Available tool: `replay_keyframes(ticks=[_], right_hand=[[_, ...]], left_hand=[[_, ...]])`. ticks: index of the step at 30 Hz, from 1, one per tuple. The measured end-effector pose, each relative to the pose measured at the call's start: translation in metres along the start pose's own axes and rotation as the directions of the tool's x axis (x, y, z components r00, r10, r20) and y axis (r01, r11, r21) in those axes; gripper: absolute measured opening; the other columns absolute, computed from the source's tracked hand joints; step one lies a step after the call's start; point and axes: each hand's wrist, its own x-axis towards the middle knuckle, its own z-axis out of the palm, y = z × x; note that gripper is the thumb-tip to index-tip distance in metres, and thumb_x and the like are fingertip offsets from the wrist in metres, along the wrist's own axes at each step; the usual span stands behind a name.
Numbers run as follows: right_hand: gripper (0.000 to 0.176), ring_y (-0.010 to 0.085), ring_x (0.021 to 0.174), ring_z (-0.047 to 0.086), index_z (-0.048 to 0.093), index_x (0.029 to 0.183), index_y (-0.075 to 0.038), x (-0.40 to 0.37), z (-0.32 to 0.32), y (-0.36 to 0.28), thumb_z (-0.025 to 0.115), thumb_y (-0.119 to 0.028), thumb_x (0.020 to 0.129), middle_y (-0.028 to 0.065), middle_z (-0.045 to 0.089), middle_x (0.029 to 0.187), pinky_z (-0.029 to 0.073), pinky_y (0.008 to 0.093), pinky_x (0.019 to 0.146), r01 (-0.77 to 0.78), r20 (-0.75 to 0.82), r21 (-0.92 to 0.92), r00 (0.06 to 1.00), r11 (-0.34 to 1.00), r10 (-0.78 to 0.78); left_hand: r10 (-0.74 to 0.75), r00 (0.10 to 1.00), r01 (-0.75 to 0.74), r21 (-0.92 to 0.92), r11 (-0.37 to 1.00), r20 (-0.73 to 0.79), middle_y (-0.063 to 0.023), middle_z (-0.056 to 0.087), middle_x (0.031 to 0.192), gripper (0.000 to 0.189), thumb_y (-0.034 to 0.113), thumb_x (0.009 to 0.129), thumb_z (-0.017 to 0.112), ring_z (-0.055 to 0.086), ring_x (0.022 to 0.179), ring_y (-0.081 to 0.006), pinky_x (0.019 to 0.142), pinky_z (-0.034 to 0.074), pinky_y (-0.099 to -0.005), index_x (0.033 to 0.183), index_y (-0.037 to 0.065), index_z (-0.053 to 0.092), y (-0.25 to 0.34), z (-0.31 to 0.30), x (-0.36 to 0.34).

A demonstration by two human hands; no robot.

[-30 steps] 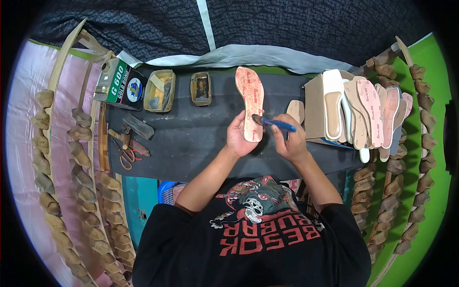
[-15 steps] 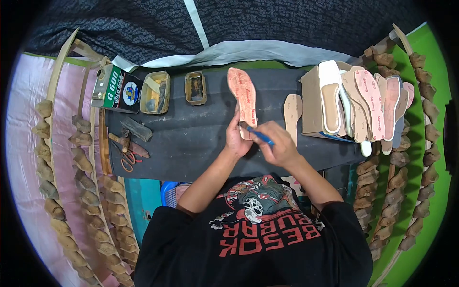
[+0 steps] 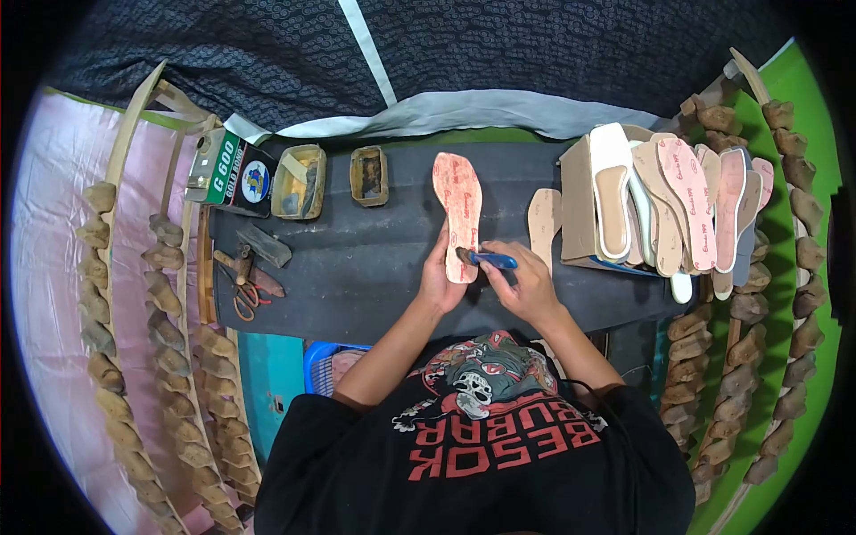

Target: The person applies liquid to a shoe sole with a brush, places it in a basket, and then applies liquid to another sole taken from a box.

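Gripping insole (image 3: pixel 458 207) (left hand (image 3: pixel 443 272)), brush (image 3: pixel 486 259) angled

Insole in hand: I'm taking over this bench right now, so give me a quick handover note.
Left hand grips the pink insole at its heel end, over the black mat.
Right hand holds the blue brush, bristles at the heel.
Glue tin and two small pots sit far left; a plain insole lies beside the box of insoles, right.
Done: coating not readable.
Left: probably brushing the rest of this insole.
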Motion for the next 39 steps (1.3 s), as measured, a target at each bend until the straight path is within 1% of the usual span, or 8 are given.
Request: replay_keyframes(ticks=[3,4,8,17,27,34,37,39], right_hand=[[0.031,0.0350,0.086,0.070,0.065,0.117,0.003,0.001,0.004,0.010,0.073,-0.002,0.087,0.0181,0.072,0.102,0.056,0.0426,0.077,-0.005,0.061,0.015,0.998,1.000,0.004],[0.032,0.0351,0.088,0.071,0.065,0.118,0.002,0.003,0.005,0.011,0.073,-0.002,0.087,0.0182,0.072,0.104,0.056,0.0423,0.079,-0.017,0.079,0.019,0.997,1.000,0.015],[0.036,0.0360,0.097,0.072,0.067,0.120,0.001,0.020,0.024,0.021,0.074,-0.002,0.085,0.0188,0.073,0.112,0.057,0.0410,0.086,0.026,0.103,0.070,0.994,0.997,-0.033],[0.034,0.0386,0.106,0.069,0.070,0.124,-0.005,0.106,0.130,0.056,0.067,0.001,0.091,0.0187,0.072,0.116,0.055,0.0424,0.093,0.109,0.222,0.049,0.968,0.993,-0.117],[0.041,0.0351,0.100,0.062,0.071,0.124,-0.011,0.131,0.195,0.073,0.064,0.002,0.085,0.0127,0.066,0.103,0.050,0.0460,0.091,0.222,0.406,-0.279,0.909,0.934,-0.095],[0.060,0.0349,0.101,0.060,0.063,0.135,-0.009,0.147,0.177,0.059,0.058,0.010,0.078,0.0145,0.064,0.116,0.050,0.0432,0.095,0.144,0.443,-0.269,0.896,0.952,-0.010],[0.063,0.0298,0.101,0.062,0.060,0.137,-0.007,0.141,0.151,0.074,0.054,0.010,0.076,0.0145,0.064,0.121,0.052,0.0395,0.092,-0.126,0.280,-0.088,0.949,0.988,0.146],[0.044,0.0188,0.092,0.063,0.063,0.132,-0.009,0.123,0.134,0.082,0.055,0.002,0.090,0.0096,0.067,0.115,0.054,0.0350,0.080,-0.398,0.092,0.115,0.917,0.910,0.389]], left_hand=[[0.001,0.997,-0.008,0.081,0.997,0.081,-0.0031,0.059,0.137,0.050,0.034,0.111,0.040,0.063,0.110,-0.0165,0.083,0.057,-0.0360,0.160,0.024,0.035,-0.002,-0.017,-0.015],[-0.002,0.992,-0.005,0.051,0.999,0.127,-0.0040,0.061,0.138,0.045,0.034,0.112,0.039,0.062,0.119,-0.0184,0.099,0.054,-0.0385,0.155,0.020,0.043,-0.001,-0.026,-0.020],[-0.030,0.997,0.025,0.076,0.997,0.071,-0.0025,0.068,0.127,0.049,0.043,0.110,0.041,0.067,0.109,-0.0204,0.083,0.059,-0.0438,0.155,0.024,0.043,-0.001,-0.064,-0.043],[-0.035,0.991,0.048,0.105,0.993,-0.127,-0.0055,0.067,0.130,0.057,0.040,0.107,0.047,0.071,0.101,-0.0236,0.081,0.062,-0.0445,0.160,0.023,0.036,0.022,-0.092,-0.099],[-0.140,0.989,0.140,0.017,0.990,0.044,-0.0081,0.066,0.130,0.061,0.034,0.105,0.049,0.070,0.100,-0.0236,0.077,0.061,-0.0446,0.162,0.018,0.032,0.065,-0.123,-0.104],[-0.241,0.966,0.230,0.117,0.966,0.091,-0.0083,0.064,0.132,0.061,0.032,0.106,0.048,0.070,0.100,-0.0238,0.078,0.062,-0.0445,0.162,0.017,0.031,0.095,-0.128,-0.088],[-0.220,0.968,0.208,0.100,0.973,0.121,-0.0087,0.064,0.131,0.062,0.032,0.106,0.049,0.070,0.100,-0.0240,0.078,0.062,-0.0446,0.163,0.017,0.028,0.101,-0.124,-0.080],[-0.200,0.966,0.189,0.082,0.979,0.163,-0.0103,0.064,0.133,0.064,0.030,0.105,0.050,0.070,0.104,-0.0258,0.081,0.062,-0.0465,0.164,0.018,0.026,0.102,-0.119,-0.074]])
